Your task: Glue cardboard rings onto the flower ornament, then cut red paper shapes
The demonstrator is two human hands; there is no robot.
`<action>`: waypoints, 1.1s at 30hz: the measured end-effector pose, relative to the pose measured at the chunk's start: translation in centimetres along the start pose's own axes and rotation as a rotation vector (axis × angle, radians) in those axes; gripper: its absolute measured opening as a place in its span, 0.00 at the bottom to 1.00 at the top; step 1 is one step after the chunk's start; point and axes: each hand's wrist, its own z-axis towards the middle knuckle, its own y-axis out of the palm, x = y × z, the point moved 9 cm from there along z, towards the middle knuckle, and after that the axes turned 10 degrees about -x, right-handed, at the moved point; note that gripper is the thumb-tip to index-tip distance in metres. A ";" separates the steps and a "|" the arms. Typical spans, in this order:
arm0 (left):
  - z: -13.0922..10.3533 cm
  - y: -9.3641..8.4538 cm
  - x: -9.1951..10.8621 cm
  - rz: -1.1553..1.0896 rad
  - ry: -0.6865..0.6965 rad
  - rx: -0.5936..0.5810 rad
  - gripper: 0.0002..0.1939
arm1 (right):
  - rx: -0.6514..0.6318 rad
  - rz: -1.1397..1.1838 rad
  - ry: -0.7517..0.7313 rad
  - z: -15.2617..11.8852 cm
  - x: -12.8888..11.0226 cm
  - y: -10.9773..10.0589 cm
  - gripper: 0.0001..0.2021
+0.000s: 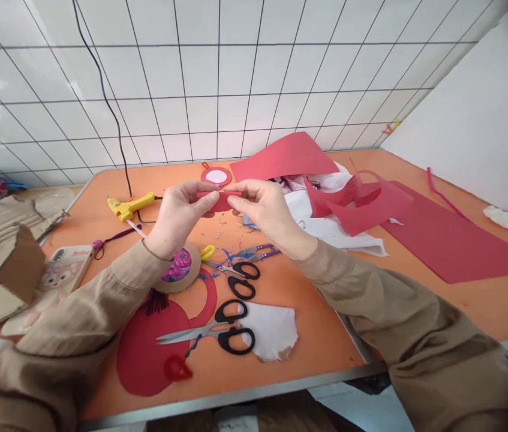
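Observation:
A small strip of red felt [222,203] is pinched between my two hands above the middle of the table. My left hand [182,211] grips its left end with thumb and fingers, and my right hand [266,210] grips the right end. Just behind the hands lies a red ring with a white centre [216,176]. Below them sits a round cardboard piece with a pink flower [180,267]. Black-handled scissors [231,329] rest partly on a red felt disc [146,348], and a smaller black-handled pair [242,279] lies farther back, beside purple-handled scissors [265,251].
A yellow glue gun [132,207] with a black cord lies at the left. Nearby are a phone [67,267] and torn cardboard [6,270]. Red felt sheets [451,240] and white cloth [339,234] spread across the right. A white fabric scrap [271,327] sits near the front edge.

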 end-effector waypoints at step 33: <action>0.0 1.3 -0.7 0.089 -0.139 -0.184 0.08 | -0.020 -0.035 -0.091 0.1 -0.6 0.0 0.07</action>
